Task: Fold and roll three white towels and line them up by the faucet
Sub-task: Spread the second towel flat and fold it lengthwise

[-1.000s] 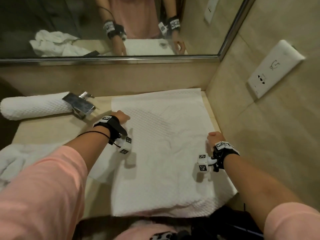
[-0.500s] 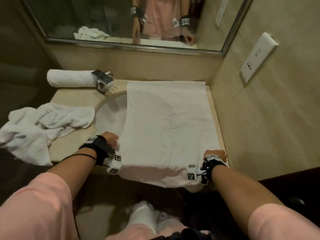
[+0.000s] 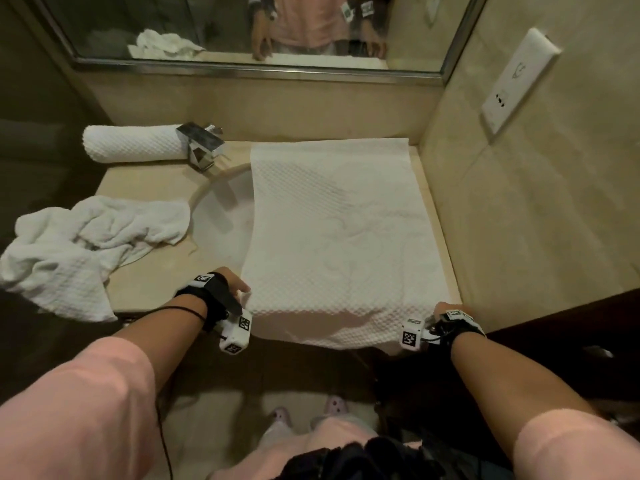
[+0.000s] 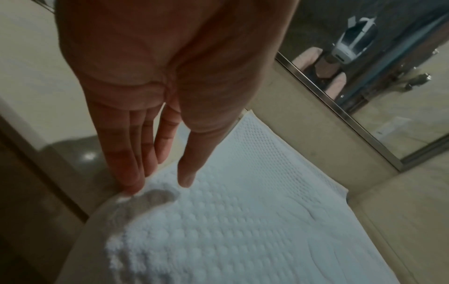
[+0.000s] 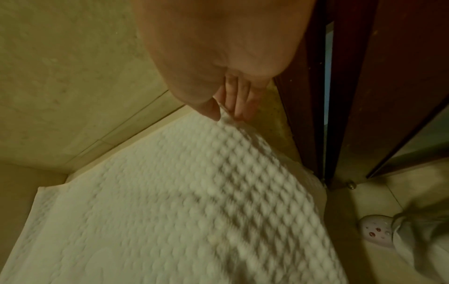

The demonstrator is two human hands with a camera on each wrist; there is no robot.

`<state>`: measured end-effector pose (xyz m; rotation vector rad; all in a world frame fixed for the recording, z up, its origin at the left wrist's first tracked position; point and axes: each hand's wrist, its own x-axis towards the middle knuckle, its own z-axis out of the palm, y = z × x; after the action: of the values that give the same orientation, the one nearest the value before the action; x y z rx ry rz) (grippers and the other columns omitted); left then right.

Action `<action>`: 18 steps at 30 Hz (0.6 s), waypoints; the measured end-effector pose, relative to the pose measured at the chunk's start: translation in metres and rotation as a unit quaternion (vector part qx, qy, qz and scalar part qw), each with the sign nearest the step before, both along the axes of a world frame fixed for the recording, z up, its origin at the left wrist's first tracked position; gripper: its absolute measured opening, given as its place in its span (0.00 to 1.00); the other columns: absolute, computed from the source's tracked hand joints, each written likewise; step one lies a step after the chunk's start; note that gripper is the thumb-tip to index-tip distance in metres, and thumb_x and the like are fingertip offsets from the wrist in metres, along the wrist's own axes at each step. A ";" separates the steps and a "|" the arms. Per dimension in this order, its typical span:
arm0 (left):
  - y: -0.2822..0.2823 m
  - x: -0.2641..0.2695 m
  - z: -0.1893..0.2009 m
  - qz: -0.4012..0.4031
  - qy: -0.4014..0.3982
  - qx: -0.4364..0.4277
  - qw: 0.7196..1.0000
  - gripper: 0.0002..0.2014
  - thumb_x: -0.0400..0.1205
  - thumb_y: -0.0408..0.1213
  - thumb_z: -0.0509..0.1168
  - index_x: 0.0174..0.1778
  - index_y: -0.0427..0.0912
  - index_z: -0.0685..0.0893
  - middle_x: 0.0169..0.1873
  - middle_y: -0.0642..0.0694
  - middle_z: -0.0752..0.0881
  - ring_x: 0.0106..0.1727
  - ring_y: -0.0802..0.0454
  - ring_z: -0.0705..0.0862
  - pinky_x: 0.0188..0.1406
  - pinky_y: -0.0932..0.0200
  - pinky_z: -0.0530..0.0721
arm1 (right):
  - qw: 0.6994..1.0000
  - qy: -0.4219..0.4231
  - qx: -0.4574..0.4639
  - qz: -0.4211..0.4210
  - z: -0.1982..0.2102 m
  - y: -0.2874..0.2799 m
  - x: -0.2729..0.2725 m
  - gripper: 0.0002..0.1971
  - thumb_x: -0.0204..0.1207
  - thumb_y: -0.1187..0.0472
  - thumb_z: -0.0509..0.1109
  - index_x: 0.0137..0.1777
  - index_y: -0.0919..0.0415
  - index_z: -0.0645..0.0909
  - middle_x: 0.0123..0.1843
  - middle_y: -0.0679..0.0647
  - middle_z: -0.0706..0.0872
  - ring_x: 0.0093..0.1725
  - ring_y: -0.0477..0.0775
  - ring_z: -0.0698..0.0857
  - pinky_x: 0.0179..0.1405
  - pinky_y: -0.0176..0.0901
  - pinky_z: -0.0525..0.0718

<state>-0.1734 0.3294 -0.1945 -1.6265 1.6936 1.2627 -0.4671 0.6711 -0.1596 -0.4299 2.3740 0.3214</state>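
Both hands (image 3: 239,285) (image 3: 445,308) stay pinching flat towel (image 3: 343,237) corners on beige counter (image 3: 152,181).

Flat waffle-weave white towel (image 3: 339,237) spread over counter right of faucet (image 3: 202,145), near edge overhanging the front; rolled towel (image 3: 131,143) lying left of faucet, touching it; third towel (image 3: 83,244) crumpled at counter's left edge

Left hand (image 3: 231,283) and right hand (image 3: 445,308) pinching
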 end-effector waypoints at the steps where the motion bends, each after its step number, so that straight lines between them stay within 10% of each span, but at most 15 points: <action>1: 0.000 0.000 0.000 -0.034 -0.020 -0.003 0.999 0.20 0.66 0.34 0.81 0.51 0.31 0.90 0.47 0.36 0.90 0.58 0.39 0.87 0.42 0.57 0.79 | 1.000 0.006 -0.013 0.006 0.000 0.002 0.001 0.14 0.77 0.59 0.69 0.59 0.66 0.81 0.61 0.67 0.82 0.62 0.65 0.82 0.59 0.56 0.82; 4: 0.008 -0.002 0.006 -0.078 -0.069 -0.038 0.994 0.07 0.63 0.36 0.82 0.26 0.44 0.89 0.36 0.44 0.91 0.43 0.46 0.90 0.37 0.60 0.83 | 1.000 0.013 0.003 0.000 -0.005 0.006 0.001 0.12 0.79 0.60 0.67 0.59 0.64 0.83 0.56 0.60 0.84 0.58 0.60 0.84 0.53 0.48 0.81; 9: 0.025 -0.008 0.011 -0.108 -0.087 -0.130 0.982 0.11 0.73 0.41 0.76 0.36 0.36 0.85 0.38 0.41 0.87 0.38 0.44 0.83 0.38 0.58 0.79 | 0.985 -0.044 -0.084 -0.147 -0.006 0.004 -0.003 0.08 0.81 0.58 0.64 0.54 0.62 0.79 0.58 0.63 0.83 0.52 0.60 0.83 0.50 0.45 0.82; 12: 0.027 -0.010 0.006 -0.094 -0.082 -0.140 0.982 0.11 0.76 0.39 0.73 0.42 0.33 0.85 0.43 0.37 0.88 0.41 0.42 0.84 0.40 0.56 0.79 | 0.956 -0.042 -0.147 -0.252 -0.009 0.007 -0.009 0.11 0.81 0.56 0.56 0.40 0.60 0.71 0.45 0.63 0.81 0.36 0.57 0.77 0.32 0.44 0.70; 18: 0.036 -0.013 0.007 -0.151 -0.092 -0.188 0.966 0.15 0.83 0.37 0.63 0.30 0.38 0.74 0.30 0.44 0.77 0.39 0.44 0.79 0.39 0.59 0.75 | 0.874 -0.099 -0.295 -0.374 -0.018 0.010 -0.013 0.12 0.87 0.58 0.53 0.40 0.57 0.69 0.53 0.60 0.75 0.50 0.57 0.78 0.44 0.47 0.82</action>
<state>-0.1867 0.3651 -0.1872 -1.5476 2.0531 0.6512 -0.4801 0.6811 -0.1779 0.2099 2.1947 -0.7813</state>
